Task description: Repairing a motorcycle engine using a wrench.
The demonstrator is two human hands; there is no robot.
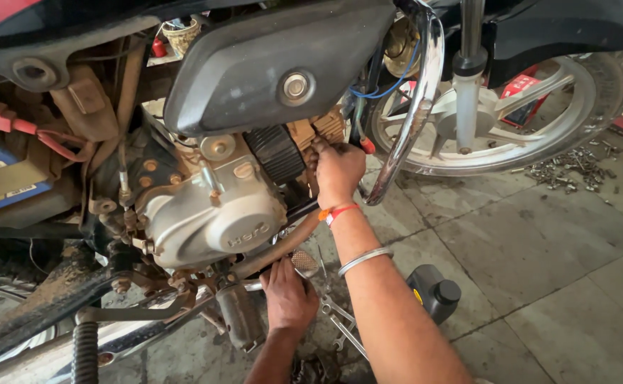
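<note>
Both forearms are bare with no sleeves, the right hand [338, 171] has an orange-red thread band at the wrist and a plain silver bangle further up, and the left hand [289, 297] wears nothing.

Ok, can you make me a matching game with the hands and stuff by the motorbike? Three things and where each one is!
Things:
1. right hand
2. left hand
3. grey bottle

Places:
A. standing on the tiled floor
B. up at the engine, by the black ribbed part
C. low down, under the engine

Pairs: 1-B, 2-C, 3-A
</note>
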